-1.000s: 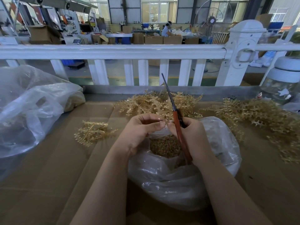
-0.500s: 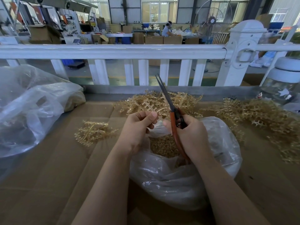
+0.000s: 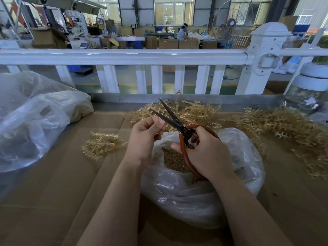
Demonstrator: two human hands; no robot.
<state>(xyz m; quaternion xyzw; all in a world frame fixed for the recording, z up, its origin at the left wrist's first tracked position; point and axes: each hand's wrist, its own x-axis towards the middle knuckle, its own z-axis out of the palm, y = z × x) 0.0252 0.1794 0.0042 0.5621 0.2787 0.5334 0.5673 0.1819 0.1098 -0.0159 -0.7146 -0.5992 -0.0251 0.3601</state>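
Observation:
My right hand [image 3: 209, 153] grips the red handles of a pair of dark scissors [image 3: 177, 121]. The blades stand open and point up and to the left. My left hand [image 3: 143, 139] has curled fingers. Its thumb and forefinger pinch a tiny bit of golden sprig right at the lower blade; the bit is barely visible. Both hands hover over an open clear plastic bag [image 3: 195, 201] with small golden cut pieces [image 3: 173, 160] inside it.
Piles of golden plastic sprigs lie behind the hands [image 3: 195, 112], at the right [image 3: 284, 128] and at the left [image 3: 101, 144] on the cardboard-covered table [image 3: 53, 192]. A large plastic bag [image 3: 35, 121] is at the left, a white-lidded glass jar [image 3: 308, 91] at the right. A white railing [image 3: 124, 56] runs behind.
The scissors' blades have opened and tilted left and lower. My left hand has risen towards the blades, and the pale stem it held to them half a second ago no longer shows.

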